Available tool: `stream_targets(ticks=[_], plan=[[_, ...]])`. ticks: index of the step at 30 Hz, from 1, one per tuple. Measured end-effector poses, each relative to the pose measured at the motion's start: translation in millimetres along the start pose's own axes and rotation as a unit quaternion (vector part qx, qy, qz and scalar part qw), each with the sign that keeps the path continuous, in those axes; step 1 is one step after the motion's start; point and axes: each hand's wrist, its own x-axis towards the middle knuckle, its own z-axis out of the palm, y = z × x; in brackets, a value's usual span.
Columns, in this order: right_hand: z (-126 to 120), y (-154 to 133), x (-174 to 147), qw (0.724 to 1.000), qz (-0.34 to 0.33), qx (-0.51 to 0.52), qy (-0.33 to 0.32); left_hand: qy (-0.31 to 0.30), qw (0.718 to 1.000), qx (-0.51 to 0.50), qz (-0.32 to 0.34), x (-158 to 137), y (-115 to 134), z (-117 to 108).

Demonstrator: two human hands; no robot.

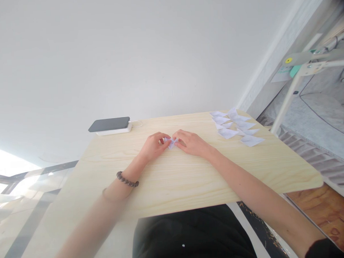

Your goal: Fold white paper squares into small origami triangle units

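A small piece of folded white paper (171,144) is held between both hands above the middle of the table (179,181). Its left side is pinched by my left hand (155,145), whose wrist carries a dark bead bracelet. My right hand (191,143) grips the opposite side with thumb and forefinger. Fingers cover much of the paper, so its exact folds cannot be made out. Off to the right lie several pointed folded paper pieces (228,133), set out in two loose rows.
A dark phone (109,124) rests on a white box (114,131) at the back left, with a white cable (138,122) beside it. The wall (158,58) rises behind the table. White metal framework (289,91) stands beyond the right edge.
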Motion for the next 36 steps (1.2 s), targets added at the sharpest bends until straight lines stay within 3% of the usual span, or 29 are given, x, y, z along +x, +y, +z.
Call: stream_targets(ticks=[11,20,30,36], plan=[[5.7,6.5,2.1,0.999,0.037,-0.038,0.008,0.013,1.0,-0.025,-0.011,0.6,-1.1,0.5],[3.5,12.5,-0.6,0.993,0.082,0.075,0.051,-0.034,0.986,-0.164,-0.024,2.4,-10.4,-4.1],[6.4,12.7,1.2,0.942,0.134,0.28,0.13,0.055,0.961,-0.266,-0.048,3.9,-13.5,-1.8],[3.6,11.2,-0.2,0.96,0.103,0.226,0.131,0.043,0.969,-0.243,-0.018,2.1,-9.8,-3.7]])
